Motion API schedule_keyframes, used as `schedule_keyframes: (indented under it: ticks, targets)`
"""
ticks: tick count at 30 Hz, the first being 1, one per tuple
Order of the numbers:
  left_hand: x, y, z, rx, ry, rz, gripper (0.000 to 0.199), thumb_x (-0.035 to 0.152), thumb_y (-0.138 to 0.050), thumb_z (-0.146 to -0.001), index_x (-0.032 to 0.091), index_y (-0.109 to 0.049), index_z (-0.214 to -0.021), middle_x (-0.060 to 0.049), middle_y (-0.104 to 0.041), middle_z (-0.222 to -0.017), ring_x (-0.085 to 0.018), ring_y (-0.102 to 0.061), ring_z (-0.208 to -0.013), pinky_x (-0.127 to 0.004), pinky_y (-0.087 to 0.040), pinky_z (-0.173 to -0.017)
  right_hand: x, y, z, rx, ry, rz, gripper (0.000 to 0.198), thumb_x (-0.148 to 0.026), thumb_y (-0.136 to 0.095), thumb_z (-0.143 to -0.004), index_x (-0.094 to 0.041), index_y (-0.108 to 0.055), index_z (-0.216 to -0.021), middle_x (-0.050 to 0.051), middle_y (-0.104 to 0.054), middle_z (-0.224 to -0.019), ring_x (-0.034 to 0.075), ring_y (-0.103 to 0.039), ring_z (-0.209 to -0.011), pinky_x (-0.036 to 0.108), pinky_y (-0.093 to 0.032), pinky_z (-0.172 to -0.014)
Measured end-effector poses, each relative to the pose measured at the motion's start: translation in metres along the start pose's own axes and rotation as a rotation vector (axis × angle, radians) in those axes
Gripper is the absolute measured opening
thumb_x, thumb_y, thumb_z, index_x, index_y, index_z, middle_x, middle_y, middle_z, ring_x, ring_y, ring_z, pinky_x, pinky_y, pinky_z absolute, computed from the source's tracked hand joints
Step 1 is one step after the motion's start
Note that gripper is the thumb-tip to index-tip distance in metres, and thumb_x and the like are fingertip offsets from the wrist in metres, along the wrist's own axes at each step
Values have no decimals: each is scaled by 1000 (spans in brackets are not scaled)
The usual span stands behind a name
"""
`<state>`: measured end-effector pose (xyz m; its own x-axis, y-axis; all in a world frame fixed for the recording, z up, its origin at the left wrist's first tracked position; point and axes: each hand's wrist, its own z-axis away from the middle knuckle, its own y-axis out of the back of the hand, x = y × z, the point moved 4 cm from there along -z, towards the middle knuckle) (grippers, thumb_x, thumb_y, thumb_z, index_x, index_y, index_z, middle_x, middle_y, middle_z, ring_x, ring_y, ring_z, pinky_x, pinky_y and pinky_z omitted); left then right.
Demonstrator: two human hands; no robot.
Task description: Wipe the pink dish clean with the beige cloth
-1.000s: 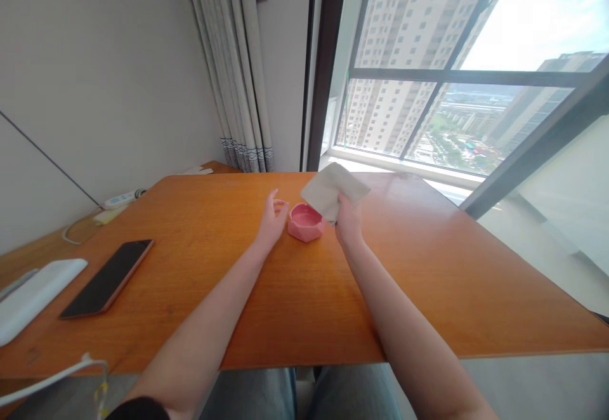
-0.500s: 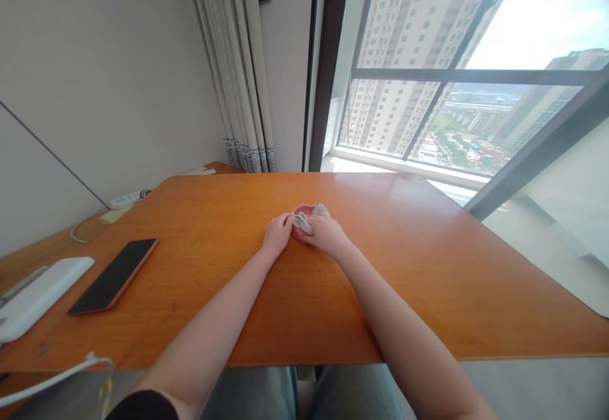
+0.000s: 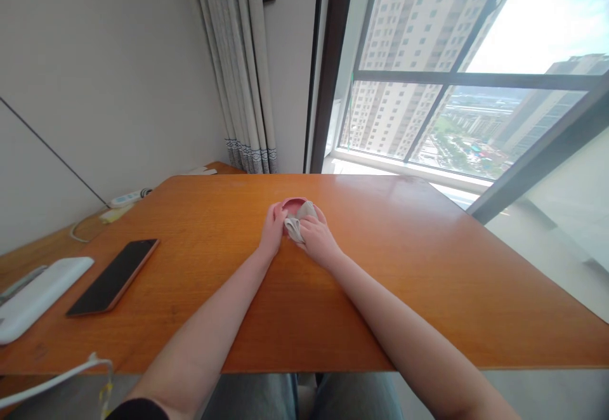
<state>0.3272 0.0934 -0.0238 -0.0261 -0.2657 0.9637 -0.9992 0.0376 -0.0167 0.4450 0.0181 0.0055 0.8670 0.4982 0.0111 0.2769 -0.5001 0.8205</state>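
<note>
Near the middle of the wooden table [image 3: 204, 217] is a small pink dish [image 3: 294, 202], its rounded far rim showing between my hands. My left hand [image 3: 273, 228] is closed on the dish's left side. Bunched up against the dish is a pale grey cloth [image 3: 295, 228], which my right hand [image 3: 320, 236] grips and presses to the dish. The dish's near side and inside are mostly hidden by the cloth and my fingers.
To the left lie a dark phone-like slab [image 3: 114, 277] with a copper edge and a white rounded device [image 3: 45, 296]. A white cable [image 3: 52, 382] crosses the lower left corner. A power strip [image 3: 126, 199] sits by the wall, and a window [image 3: 447, 77] is beyond the table.
Both hands have moved slightly left with the dish and cloth. More of the dish's far rim shows, and the cloth has shifted over it under my right hand.
</note>
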Motion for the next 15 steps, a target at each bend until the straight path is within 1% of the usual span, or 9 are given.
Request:
schedule_keyframes:
  ticks: [2,3,5,6,8,10,11,13,15]
  targets:
    - [9,4,-4,-64,-41,-83,25,28,-53,-80,19,-58,-103,-6,-62,-108,-20,-57,-103,-34,-42,-95,7,1,7,-36,116,-3,11,-31,-59,-86,-21,-64,-87,2,-63,-80,21,-55,-94,49,-14,-115]
    - [12,5,-4,-96,-54,-119,26,27,-54,-79,19,-58,-103,-6,-62,-109,-20,-56,-105,-34,-41,-97,11,0,9,-47,142,6,10,-29,-60,-84,-21,-64,-88,2,-62,-82,22,-55,-95,50,-15,-115]
    - [15,0,0,-132,-61,-144,28,27,-55,-79,19,-57,-106,-7,-61,-113,-21,-55,-110,-35,-39,-100,20,-3,13,-48,127,33,7,-24,-60,-85,-20,-65,-88,3,-62,-83,22,-54,-95,49,-23,-112]
    - [15,-3,3,-118,-57,-130,30,29,-56,-80,19,-55,-108,-8,-60,-116,-21,-54,-113,-35,-38,-102,23,-5,14,-44,104,48,8,-21,-58,-86,-20,-65,-87,4,-61,-83,21,-53,-95,46,-28,-109]
    - [11,-11,13,-37,-44,-68,41,32,-59,-79,20,-49,-117,-9,-55,-125,-21,-51,-119,-35,-37,-104,27,-9,15,-34,59,80,13,-17,-54,-88,-19,-66,-85,5,-61,-82,21,-53,-92,39,-39,-98]
    - [4,-21,22,46,-32,18,54,35,-64,-77,22,-41,-124,-9,-52,-130,-21,-50,-121,-35,-38,-104,28,-11,15,-22,36,114,14,-17,-53,-88,-19,-67,-87,5,-61,-83,21,-52,-89,36,-43,-87]
    - [0,-25,26,72,-19,56,57,35,-65,-76,22,-39,-125,-9,-52,-128,-21,-52,-119,-35,-40,-102,27,-11,15,-17,33,129,15,-17,-53,-88,-19,-68,-89,6,-61,-82,21,-51,-88,36,-43,-85]
    - [-7,-30,29,91,18,94,51,34,-63,-77,22,-40,-121,-8,-56,-120,-20,-56,-110,-36,-44,-96,25,-10,15,-9,44,139,15,-18,-53,-88,-19,-68,-87,5,-59,-79,20,-51,-85,37,-43,-85]
    - [-7,-28,25,75,44,62,36,30,-58,-78,20,-46,-111,-7,-58,-111,-20,-58,-103,-36,-46,-93,24,-8,15,-3,62,124,16,-19,-52,-89,-19,-67,-82,4,-57,-77,19,-50,-84,38,-40,-91]
